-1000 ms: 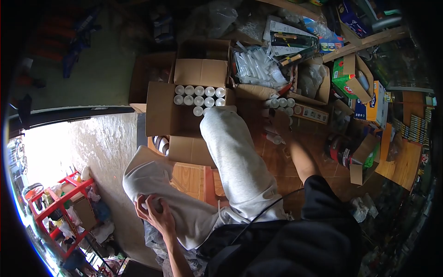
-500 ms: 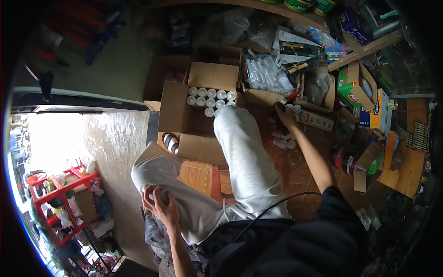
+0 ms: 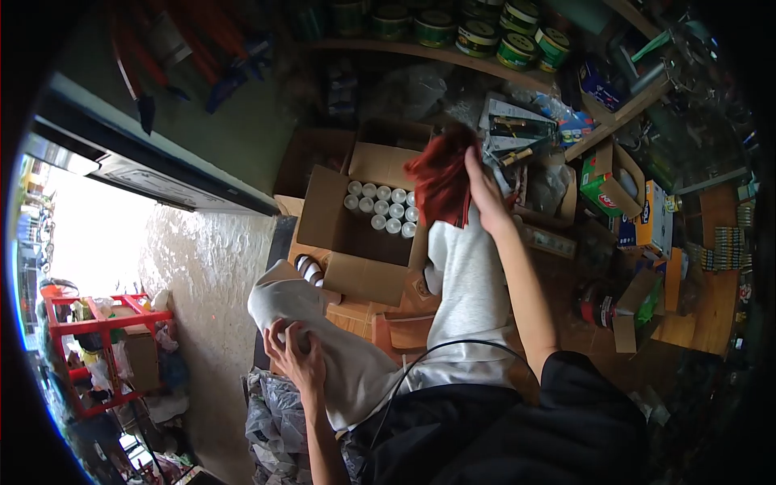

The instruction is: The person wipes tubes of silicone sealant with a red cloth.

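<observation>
My right hand [image 3: 487, 198] is raised over my right knee, closed on a dark red cloth [image 3: 443, 179] that hangs bunched from it and is slightly blurred. Behind and left of the cloth stands an open cardboard box [image 3: 322, 206]. Rows of white, round-topped containers [image 3: 381, 207] fill its far and right part; the cloth and knee hide the right edge. On my grey-trousered left thigh [image 3: 347, 356] rests my left hand [image 3: 297, 354], fingers apart and bent, with nothing visible in it.
Green tins [image 3: 477, 36] line a shelf above. At right are a green carton [image 3: 606, 182], a blue-and-orange box [image 3: 651, 218] and an open cardboard box [image 3: 638, 307]. A red frame [image 3: 105, 323] stands at left beyond the wall. A sandal [image 3: 309, 270] shows beside the box.
My right hand has risen from the floor items at right, bringing the red cloth up beside the box. My left hand stays on the thigh. The view has shifted, showing more of the shelf.
</observation>
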Demonstrator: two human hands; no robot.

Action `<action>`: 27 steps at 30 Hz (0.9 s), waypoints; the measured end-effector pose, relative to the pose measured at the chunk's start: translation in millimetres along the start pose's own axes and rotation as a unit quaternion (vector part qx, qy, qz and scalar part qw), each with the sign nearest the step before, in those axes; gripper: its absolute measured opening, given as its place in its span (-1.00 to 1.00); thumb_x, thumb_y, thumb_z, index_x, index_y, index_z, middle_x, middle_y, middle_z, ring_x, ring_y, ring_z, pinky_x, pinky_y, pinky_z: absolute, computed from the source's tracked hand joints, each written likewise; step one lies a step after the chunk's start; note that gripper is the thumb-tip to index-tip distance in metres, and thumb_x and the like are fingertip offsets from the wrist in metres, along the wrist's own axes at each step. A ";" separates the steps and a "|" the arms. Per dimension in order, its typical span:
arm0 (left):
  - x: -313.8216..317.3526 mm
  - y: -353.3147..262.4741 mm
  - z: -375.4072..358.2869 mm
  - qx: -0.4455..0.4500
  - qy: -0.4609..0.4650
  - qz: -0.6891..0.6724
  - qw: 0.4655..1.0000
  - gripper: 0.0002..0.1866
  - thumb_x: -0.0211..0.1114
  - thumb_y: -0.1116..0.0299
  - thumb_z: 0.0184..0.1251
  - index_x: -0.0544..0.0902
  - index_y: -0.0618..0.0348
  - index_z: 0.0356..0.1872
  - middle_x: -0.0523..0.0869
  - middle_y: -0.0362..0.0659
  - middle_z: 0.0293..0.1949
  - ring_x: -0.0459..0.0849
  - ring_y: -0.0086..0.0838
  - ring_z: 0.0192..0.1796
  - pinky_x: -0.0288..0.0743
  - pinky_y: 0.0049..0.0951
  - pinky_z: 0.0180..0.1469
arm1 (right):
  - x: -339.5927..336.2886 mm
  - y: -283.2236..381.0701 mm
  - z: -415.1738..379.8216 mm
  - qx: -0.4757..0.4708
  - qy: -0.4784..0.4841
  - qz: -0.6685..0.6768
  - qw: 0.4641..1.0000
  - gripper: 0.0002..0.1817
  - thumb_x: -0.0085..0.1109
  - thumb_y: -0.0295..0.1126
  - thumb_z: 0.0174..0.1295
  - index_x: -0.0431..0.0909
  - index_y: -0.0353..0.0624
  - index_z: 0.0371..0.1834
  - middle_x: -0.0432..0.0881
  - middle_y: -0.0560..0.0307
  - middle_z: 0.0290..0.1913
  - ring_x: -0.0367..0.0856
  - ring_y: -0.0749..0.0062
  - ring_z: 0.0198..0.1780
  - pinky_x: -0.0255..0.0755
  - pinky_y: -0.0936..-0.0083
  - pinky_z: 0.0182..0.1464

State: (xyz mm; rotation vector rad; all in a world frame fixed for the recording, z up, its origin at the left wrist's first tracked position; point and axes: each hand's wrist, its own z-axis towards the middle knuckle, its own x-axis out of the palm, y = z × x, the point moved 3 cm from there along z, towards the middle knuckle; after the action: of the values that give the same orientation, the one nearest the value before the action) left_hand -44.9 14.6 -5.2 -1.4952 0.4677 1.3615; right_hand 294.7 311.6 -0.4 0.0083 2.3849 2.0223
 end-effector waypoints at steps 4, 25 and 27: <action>-2.9 4.0 -3.3 -0.012 -0.001 -0.015 1.000 -0.71 0.34 0.41 0.08 0.67 0.03 -0.10 0.47 -0.09 0.26 0.21 0.03 0.46 0.11 -0.01 0.48 | 50.9 -41.8 -14.7 0.078 0.111 0.068 0.988 -0.07 -0.07 0.34 0.40 0.18 -0.24 0.55 0.25 0.07 0.54 0.17 0.38 0.53 0.04 0.44 0.51; 110.3 -57.5 87.5 -0.002 0.275 -0.380 0.883 -0.68 0.30 0.28 0.44 0.58 0.24 0.09 0.74 -0.02 -0.03 0.75 -0.24 -0.02 0.59 -0.32 0.01 | 91.0 -162.0 -5.4 0.153 0.228 -0.103 0.956 0.08 0.20 0.41 0.17 0.24 -0.39 0.40 0.48 -0.15 0.33 0.39 0.16 0.41 0.27 0.31 0.39; 136.8 -65.3 110.0 0.005 0.286 -0.400 0.871 -0.64 0.30 0.25 0.45 0.56 0.28 0.10 0.77 0.02 -0.16 0.79 -0.32 -0.14 0.63 -0.36 -0.11 | 95.6 -153.5 -15.6 0.130 0.278 -0.094 0.947 -0.10 0.25 0.21 0.27 0.28 -0.37 0.37 0.55 -0.07 0.22 0.52 0.25 0.24 0.37 0.38 0.27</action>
State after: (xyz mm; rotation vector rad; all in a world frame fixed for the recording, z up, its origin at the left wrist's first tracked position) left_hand -8.0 180.4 -84.2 -1.7891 0.1587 0.2547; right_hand 199.7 272.5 -150.1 -0.8586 2.8051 1.7807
